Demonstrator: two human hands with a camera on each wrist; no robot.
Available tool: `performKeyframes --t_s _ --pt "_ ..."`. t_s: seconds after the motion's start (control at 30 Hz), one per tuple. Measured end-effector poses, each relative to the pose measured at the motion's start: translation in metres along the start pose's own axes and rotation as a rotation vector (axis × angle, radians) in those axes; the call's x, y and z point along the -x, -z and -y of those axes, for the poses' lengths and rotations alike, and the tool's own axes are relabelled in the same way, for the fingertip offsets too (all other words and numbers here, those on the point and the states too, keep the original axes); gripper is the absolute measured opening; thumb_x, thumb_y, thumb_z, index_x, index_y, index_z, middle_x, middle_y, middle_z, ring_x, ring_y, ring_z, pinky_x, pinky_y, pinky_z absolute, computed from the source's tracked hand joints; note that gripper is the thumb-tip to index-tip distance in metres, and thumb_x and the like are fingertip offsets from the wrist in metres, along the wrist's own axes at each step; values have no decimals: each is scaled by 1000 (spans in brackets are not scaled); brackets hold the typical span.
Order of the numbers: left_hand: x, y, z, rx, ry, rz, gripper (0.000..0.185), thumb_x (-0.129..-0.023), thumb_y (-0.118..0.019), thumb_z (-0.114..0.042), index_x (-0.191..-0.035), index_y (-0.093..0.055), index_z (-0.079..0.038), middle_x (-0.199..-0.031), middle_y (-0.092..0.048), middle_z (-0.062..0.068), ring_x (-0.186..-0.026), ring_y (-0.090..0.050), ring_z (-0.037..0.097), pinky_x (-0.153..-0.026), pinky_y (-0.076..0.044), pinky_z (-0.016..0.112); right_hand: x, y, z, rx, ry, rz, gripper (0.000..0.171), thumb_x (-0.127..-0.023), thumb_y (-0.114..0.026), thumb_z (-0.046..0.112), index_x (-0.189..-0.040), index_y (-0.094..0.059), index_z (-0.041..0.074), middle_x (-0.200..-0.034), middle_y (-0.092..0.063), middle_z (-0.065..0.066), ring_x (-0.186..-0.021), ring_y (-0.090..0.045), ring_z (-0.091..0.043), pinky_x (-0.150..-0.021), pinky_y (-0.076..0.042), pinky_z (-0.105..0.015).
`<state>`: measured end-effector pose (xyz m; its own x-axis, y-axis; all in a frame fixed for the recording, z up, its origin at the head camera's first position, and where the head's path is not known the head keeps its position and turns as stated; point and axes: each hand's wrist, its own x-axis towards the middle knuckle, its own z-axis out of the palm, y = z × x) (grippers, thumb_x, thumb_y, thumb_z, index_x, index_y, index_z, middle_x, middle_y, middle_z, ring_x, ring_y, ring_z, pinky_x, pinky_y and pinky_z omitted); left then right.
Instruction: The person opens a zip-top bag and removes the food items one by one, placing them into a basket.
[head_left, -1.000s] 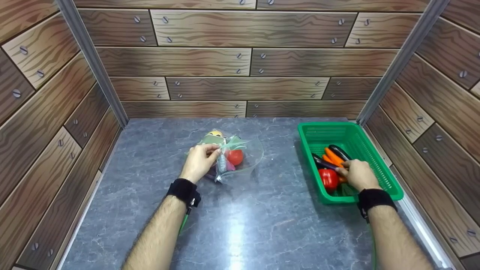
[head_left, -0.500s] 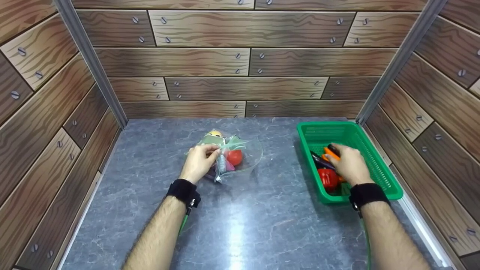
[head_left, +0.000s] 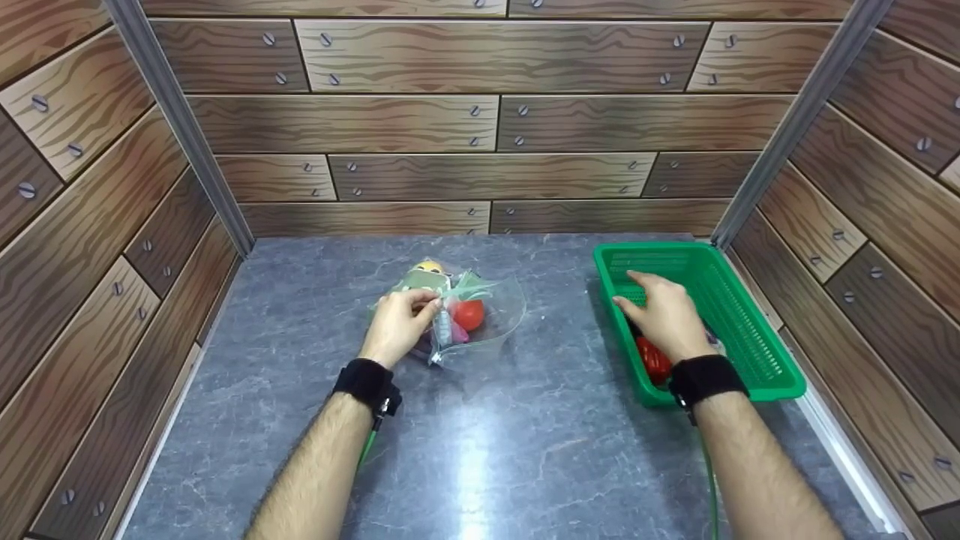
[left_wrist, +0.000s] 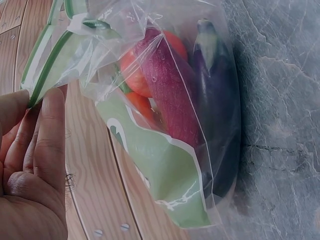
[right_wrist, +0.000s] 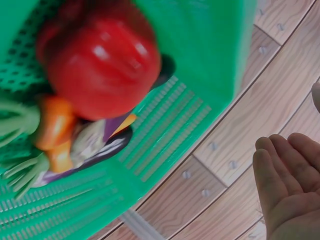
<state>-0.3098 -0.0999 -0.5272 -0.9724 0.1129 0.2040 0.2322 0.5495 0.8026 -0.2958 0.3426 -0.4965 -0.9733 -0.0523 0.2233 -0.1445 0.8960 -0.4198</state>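
Note:
My left hand (head_left: pixel 397 322) pinches the green-edged opening of a clear plastic zip bag (left_wrist: pixel 175 175) between thumb and fingers. Inside the bag, the left wrist view shows a dark eggplant (left_wrist: pixel 217 125), a long purple-red vegetable (left_wrist: pixel 170 95) and a round red one (left_wrist: pixel 132 72). My right hand (head_left: pixel 667 315) hovers over the left part of a green basket (head_left: pixel 675 259), thumb and fingers apart, holding nothing. In the right wrist view the basket holds a red bell pepper (right_wrist: pixel 100 65), carrots (right_wrist: pixel 52 120) with green tops and dark eggplant (right_wrist: pixel 107 152). The hand hides some of these in the head view.
A grey marbled tabletop (head_left: pixel 555 435) lies under both hands. Wood-patterned walls (head_left: pixel 412 124) enclose it at the back and sides, with metal posts (head_left: pixel 184 135) in the corners. Green cables (head_left: pixel 709 480) run from the black wristbands (head_left: pixel 709 386).
My right hand has moved from among the vegetables leftward and toward the basket's far left side, its fingers now spread. The left hand keeps its pinch on the bag and has hardly moved.

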Motion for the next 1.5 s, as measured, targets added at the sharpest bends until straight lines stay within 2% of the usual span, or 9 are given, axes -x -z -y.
performKeyframes --t_s 0.07,0.1,0.43,0.7,0.9,1.5 --pt "0 0 0 1 5 -2 25 -113 -79 -19 -132 -88 -5 -123 -91 14 -117 -89 28 -103 -73 47 -2 -4 6 11 18 -3 62 -114 -81 27 -165 -63 -4 -163 -67 -35 -143 -70 -57 -122 -59 -70" --pt "0 0 0 0 7 -3 25 -113 -79 -19 -132 -88 -6 -122 -91 14 -116 -89 28 -102 -73 47 -4 -6 9 17 27 -7 62 -114 -81 26 -164 -63 -4 -162 -67 -35 -150 -66 -56 -124 -58 -71" --pt "0 -1 0 2 10 -2 25 -113 -79 -18 -132 -88 -5 -122 -91 15 -115 -89 28 -101 -73 46 -12 -20 42 19 51 29 62 -114 -81 28 -164 -64 -3 -165 -66 -33 -155 -64 -54 -130 -54 -69" --pt "-1 -1 0 2 17 7 26 -114 -79 -19 -133 -87 -4 -125 -91 15 -119 -88 29 -105 -72 47 -17 -27 62 4 76 6 60 -112 -83 26 -160 -66 -5 -160 -71 -33 -148 -70 -52 -126 -58 -67" --pt "-1 -1 -1 6 22 7 24 -114 -79 -19 -132 -88 -5 -123 -91 13 -117 -88 27 -102 -72 46 -19 -32 76 -20 123 -9 61 -111 -85 26 -160 -67 -6 -159 -72 -33 -148 -70 -52 -128 -58 -65" --pt "-1 -3 -1 9 16 4 24 -114 -79 -19 -132 -88 -5 -124 -91 14 -118 -88 29 -103 -73 47 -17 -54 115 -60 175 15 60 -111 -86 29 -161 -68 1 -160 -73 -26 -149 -72 -46 -125 -62 -61"
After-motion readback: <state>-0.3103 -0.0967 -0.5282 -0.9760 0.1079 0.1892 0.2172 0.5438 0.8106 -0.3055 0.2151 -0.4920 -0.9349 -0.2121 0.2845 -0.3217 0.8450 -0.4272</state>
